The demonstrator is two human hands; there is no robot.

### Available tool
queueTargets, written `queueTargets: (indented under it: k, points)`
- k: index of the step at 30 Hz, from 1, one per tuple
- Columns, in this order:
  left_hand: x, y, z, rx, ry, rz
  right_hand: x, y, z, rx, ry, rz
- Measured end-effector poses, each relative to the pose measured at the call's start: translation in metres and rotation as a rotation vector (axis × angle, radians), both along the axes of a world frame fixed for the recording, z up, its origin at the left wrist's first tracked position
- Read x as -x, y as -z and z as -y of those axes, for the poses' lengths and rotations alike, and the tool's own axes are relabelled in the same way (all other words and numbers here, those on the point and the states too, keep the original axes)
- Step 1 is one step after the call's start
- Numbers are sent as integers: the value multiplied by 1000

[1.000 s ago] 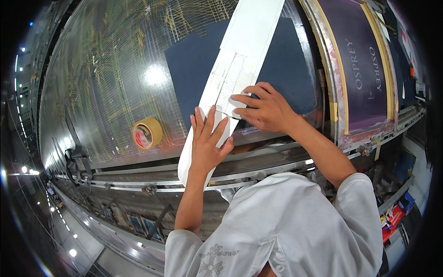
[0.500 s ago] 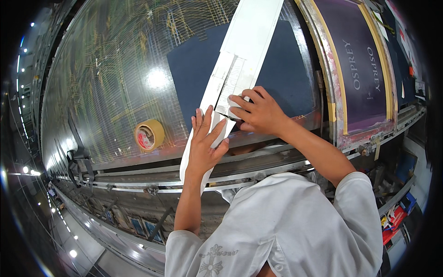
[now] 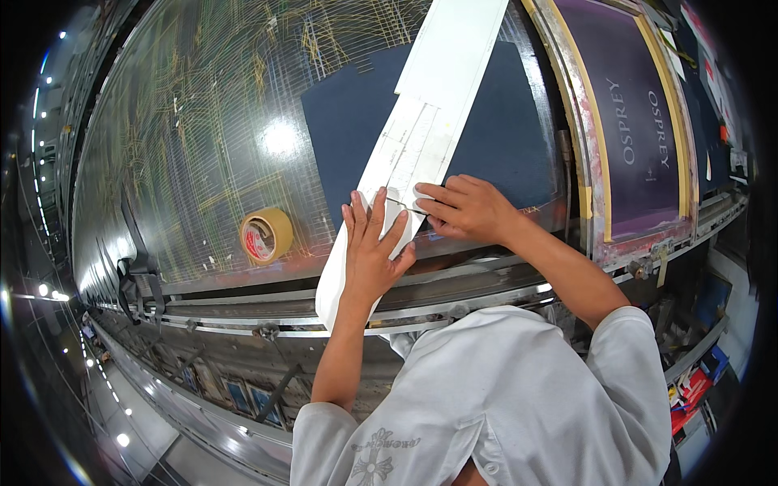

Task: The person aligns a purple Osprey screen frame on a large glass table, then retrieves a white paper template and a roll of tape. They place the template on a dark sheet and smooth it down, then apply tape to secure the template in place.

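Observation:
A long white paper strip [image 3: 454,61] with thin printed lines slants across a dark blue sheet [image 3: 348,121]. Its near end hangs past the table's front edge. My left hand [image 3: 374,253] lies on the strip's near part, fingers stretched and spread. To its right, my right hand [image 3: 476,209] has its fingertips on the strip's right side, with the fingers partly bent and slightly apart; its thumb is mostly hidden. Between the hands, a cut piece in the strip lies nearly flat, and a short dark gap shows at its near end.
A roll of tan tape [image 3: 278,231] stands left of my left hand on the glossy, line-marked table [image 3: 203,162]. A framed printing screen [image 3: 598,194] with purple mesh is at the right. Metal rails [image 3: 243,320] run along the front edge. Black straps [image 3: 138,283] hang at left.
My right hand has drawn back slightly toward the near right, its fingers less spread. The long dark slit in the strip has closed as the cut piece came down flat. My left hand stays on the strip.

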State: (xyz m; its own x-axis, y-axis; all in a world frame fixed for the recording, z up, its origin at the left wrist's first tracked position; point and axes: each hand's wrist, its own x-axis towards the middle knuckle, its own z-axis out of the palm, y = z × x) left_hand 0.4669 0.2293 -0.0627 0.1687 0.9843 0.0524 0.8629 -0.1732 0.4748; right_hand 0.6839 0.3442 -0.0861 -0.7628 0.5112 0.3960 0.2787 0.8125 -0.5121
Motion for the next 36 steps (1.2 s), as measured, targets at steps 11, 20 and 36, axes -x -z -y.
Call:
queueTargets:
  k: [11, 20, 36]
  points:
    - [2, 4, -3, -27, 22, -5, -3, 0, -1, 127, 5, -16]
    - [0, 1, -6, -33, 23, -42, -3, -1, -2, 182, 64, -5]
    - [3, -11, -7, 47, -33, 96, 2, -1, -2, 95, 0, 70]
